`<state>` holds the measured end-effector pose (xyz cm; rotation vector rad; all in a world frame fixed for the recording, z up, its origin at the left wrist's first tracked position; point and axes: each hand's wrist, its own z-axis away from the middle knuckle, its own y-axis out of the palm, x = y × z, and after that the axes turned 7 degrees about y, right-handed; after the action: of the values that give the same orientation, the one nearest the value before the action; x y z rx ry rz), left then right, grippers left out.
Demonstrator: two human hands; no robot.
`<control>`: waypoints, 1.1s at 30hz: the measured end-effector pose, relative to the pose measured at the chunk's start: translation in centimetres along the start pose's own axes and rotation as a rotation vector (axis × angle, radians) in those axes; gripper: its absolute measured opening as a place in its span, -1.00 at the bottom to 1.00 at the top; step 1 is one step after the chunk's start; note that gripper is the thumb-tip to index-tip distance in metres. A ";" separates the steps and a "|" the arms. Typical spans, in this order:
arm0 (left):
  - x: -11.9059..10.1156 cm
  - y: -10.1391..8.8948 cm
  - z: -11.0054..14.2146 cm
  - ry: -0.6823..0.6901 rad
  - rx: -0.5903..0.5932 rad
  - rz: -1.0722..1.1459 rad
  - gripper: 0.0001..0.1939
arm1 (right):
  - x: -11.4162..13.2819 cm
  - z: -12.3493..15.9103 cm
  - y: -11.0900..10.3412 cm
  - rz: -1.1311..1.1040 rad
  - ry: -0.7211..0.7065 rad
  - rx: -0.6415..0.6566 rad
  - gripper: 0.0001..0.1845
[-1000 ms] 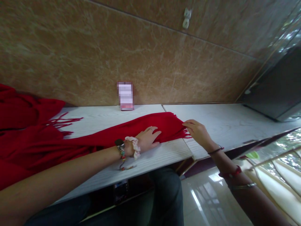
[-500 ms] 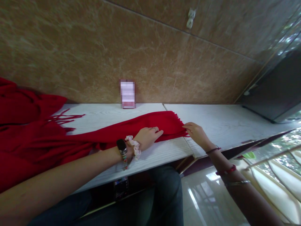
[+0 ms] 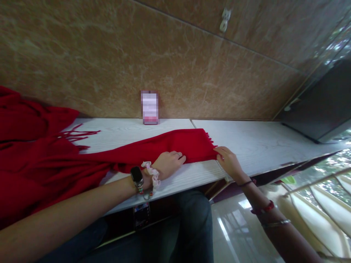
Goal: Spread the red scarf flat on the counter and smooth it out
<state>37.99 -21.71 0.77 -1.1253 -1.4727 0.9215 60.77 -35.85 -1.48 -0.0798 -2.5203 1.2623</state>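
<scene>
A red scarf [image 3: 189, 140] lies lengthwise on a white wood-grain tabletop [image 3: 246, 137], with its fringed end to the right. Over the near edge of this strip is my left hand [image 3: 170, 164], its fingers drawn together on the cloth; the fingertips are partly hidden. It wears a ring, and a watch and a pale scrunchie are at the wrist. At the fringed end, my right hand [image 3: 227, 159] pinches the near corner of the scarf between thumb and fingers. The scarf runs left into a loose, rumpled red pile [image 3: 33, 157] with long tassels.
A blurred phone-like thing [image 3: 150, 107] leans against the brown marbled wall [image 3: 109, 62]. A dark box-shaped object [image 3: 320, 102] stands at the right end of the tabletop. Below the front edge, a phone [image 3: 142, 214] lies in a dark recess above my legs [image 3: 192, 226]. Cream chairs [image 3: 318, 215] are at right.
My left hand has slid slightly left and toward the near edge, its fingers drawing in. My right hand has come slightly nearer, and the near edge at the fringed end now lies straighter.
</scene>
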 end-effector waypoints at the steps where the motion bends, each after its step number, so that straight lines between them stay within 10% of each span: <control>1: -0.1 0.0 -0.3 -0.020 -0.017 0.005 -0.81 | -0.1 0.0 0.0 -0.003 0.002 0.005 -0.62; 33: 0.1 -1.4 -0.7 0.045 0.062 0.016 -0.80 | -1.1 -0.5 -0.6 0.020 -0.129 0.066 -0.72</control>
<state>38.45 -22.04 2.27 -1.1071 -1.3922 0.9408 62.02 -36.05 -0.96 -0.0087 -2.5878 1.3997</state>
